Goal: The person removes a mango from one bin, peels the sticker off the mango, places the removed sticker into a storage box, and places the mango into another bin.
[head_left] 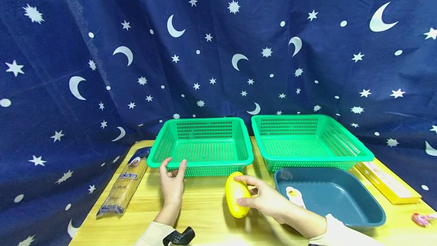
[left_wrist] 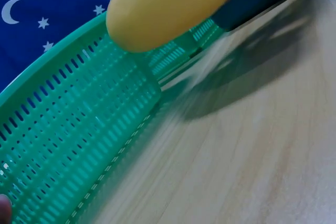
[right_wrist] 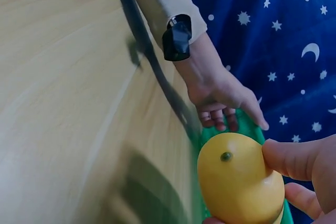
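A smooth yellow mango (head_left: 237,194) is gripped between the thumb and fingers of my right hand (head_left: 269,200). It is above the table in front of the left green basket (head_left: 205,171), and its stem end (right_wrist: 226,156) shows in the right wrist view. My left hand (head_left: 172,185) is at that basket's front rim, thumb and index finger spread apart, the other fingers bent loosely. Nothing shows between them. In the left wrist view, the mango (left_wrist: 168,9) hangs beside the basket's slotted wall (left_wrist: 89,103).
Another green basket (head_left: 307,158) stands back right, behind a dark blue basin (head_left: 341,196) with a white sticker. A noodle packet (head_left: 124,185) lies at the left. A yellow box (head_left: 389,183) and a wrapped lollipop (head_left: 421,219) lie at the right. A star-patterned curtain (head_left: 205,67) hangs behind.
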The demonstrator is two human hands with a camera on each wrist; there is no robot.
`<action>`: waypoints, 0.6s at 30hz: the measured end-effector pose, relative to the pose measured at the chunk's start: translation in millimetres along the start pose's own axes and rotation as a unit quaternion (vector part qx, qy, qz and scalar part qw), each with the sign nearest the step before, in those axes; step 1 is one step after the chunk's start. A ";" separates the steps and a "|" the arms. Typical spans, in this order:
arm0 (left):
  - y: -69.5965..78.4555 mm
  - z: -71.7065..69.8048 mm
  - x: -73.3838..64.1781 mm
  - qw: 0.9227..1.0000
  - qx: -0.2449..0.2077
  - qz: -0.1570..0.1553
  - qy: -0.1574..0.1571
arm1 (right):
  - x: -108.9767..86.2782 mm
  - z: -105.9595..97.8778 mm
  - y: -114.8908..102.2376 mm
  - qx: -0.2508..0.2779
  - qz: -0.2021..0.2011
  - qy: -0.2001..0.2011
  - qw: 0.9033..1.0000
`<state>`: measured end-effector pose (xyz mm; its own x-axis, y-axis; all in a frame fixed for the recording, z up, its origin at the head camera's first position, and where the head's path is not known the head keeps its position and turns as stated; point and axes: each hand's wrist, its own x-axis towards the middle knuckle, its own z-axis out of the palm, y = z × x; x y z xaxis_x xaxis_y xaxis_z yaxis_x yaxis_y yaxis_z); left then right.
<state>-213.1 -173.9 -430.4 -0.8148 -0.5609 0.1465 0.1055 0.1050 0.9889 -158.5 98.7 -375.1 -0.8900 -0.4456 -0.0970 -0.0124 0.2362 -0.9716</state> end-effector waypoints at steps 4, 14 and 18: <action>-0.1 -0.9 -0.5 1.000 0.003 -0.005 -0.005 | -1.0 -1.1 -5.9 -0.018 -0.006 0.002 1.000; 2.0 -1.3 -0.6 1.000 0.010 -0.015 -0.010 | -7.3 -3.9 -23.2 -0.048 -0.031 0.005 0.998; 2.8 -1.5 -0.2 1.000 0.010 -0.013 -0.016 | -8.0 -7.3 -30.0 -0.056 -0.039 0.009 0.998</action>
<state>-211.8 -174.8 -427.6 -0.8349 -0.5372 0.1197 0.0731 0.1073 0.9915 -154.4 101.5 -343.6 -0.8928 -0.4502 -0.0166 -0.1318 0.2961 -0.9460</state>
